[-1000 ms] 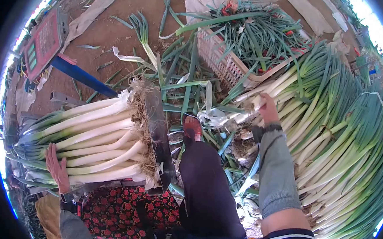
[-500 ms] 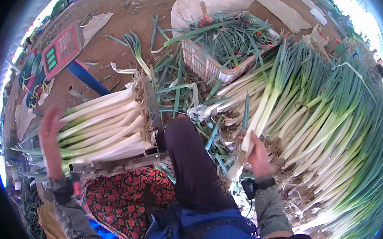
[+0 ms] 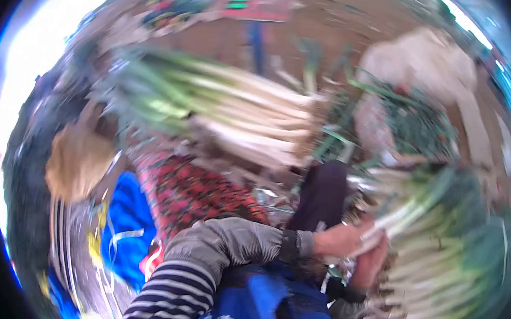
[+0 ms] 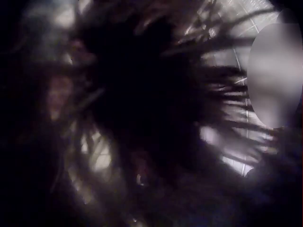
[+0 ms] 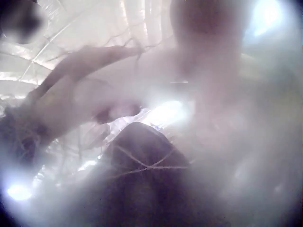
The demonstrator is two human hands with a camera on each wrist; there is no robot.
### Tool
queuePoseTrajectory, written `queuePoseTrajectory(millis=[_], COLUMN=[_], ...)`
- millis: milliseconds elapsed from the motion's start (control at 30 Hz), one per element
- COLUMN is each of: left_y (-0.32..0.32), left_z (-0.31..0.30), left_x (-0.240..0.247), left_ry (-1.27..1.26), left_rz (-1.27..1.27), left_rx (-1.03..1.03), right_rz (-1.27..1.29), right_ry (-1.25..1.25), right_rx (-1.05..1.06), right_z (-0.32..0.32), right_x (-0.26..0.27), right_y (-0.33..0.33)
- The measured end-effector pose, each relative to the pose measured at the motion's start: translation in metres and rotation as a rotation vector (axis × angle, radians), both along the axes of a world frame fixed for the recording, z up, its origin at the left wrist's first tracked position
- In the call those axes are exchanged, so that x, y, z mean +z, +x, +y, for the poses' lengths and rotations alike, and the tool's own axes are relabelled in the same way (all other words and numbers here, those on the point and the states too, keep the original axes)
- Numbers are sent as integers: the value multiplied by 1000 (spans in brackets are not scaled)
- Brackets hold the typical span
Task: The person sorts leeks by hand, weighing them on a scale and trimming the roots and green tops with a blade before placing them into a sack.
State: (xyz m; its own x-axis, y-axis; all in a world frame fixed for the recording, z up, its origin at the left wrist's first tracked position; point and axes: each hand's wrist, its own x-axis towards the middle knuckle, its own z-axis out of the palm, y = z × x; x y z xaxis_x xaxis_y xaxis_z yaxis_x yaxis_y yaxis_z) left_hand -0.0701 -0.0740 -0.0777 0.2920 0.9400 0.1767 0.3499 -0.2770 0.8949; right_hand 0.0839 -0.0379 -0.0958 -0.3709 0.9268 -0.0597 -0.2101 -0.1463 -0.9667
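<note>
In the head view, a leek [image 3: 407,212] slants up to the right, its pale end between both hands. The left hand [image 3: 337,240] reaches across the body and grips it near the root end. Just below, the right hand [image 3: 371,263] holds the same white shaft. Motion blur hides the exact finger placement. Thin dark root strands [image 4: 227,90] fill much of the dim left wrist view. Through haze, the right wrist view shows a pale shaft [image 5: 123,71] crossing the hand. Beside the hands lies a large pile of leeks [image 3: 454,265].
Leeks [image 3: 247,100] lie side by side on a stand, roots toward the right. Behind it is a scale display [image 3: 259,2]. A crate [image 3: 375,123] holds green leaves near a white sack [image 3: 419,58]. Flowered cloth [image 3: 201,191] and blue material [image 3: 125,227] are at left.
The left hand has left the leeks on the stand and swung right to the leek in the right hand. The head view has turned left, shifting the scene rightward.
</note>
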Motion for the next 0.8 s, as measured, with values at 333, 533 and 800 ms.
queuePoseTrajectory(millis=[333,533,800], left_y=[-60,-105,-230], left_z=[-76,-87,-106], left_x=[47,63,-6], left_ry=[-183,-122,-166], left_rz=[-248,-464,-197], left_rx=[-73,-93,87], right_rz=[844,767,208], right_ry=[-252,-176,-11], right_rx=[-106,-84,-111], right_z=[65,54,76], right_x=[-2,48,5], right_y=[-31,-67,-116])
